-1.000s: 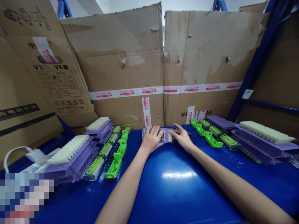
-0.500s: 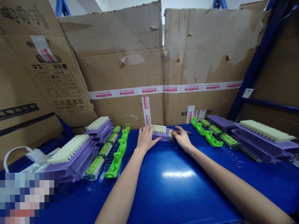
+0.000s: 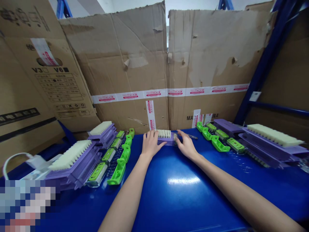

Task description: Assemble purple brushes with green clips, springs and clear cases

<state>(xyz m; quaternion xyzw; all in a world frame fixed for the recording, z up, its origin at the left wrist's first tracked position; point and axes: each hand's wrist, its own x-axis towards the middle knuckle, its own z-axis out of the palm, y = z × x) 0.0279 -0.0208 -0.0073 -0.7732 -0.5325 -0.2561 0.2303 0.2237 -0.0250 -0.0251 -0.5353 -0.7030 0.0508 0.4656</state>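
In the head view, a small purple plastic brush piece (image 3: 165, 140) with rows of cream bristles (image 3: 163, 133) sits at the far middle of the blue table. My left hand (image 3: 151, 143) closes round its left end, thumb along the near side and fingers over the far side. My right hand (image 3: 187, 144) is at the opposite end, by a small clear-looking part (image 3: 174, 138). Its index finger and thumb are apart, and the thumb meets or nearly meets that end. A thin dark pen-like tool (image 3: 192, 136) lies just behind the right hand, partly hidden by it.
Purple pieces with cream bristle blocks (image 3: 72, 154) stand left, others (image 3: 275, 135) right. Bright green brackets (image 3: 118, 172) and green-topped metal blocks (image 3: 98, 172) line both sides. A white plug and cable (image 3: 36, 159) lie left. Cardboard (image 3: 130, 74) walls the back; a blue post (image 3: 263, 71) stands right.
My right hand has shifted slightly left toward the end of the purple brush piece, and the pen-like tool now shows behind it. My left hand stays in place.
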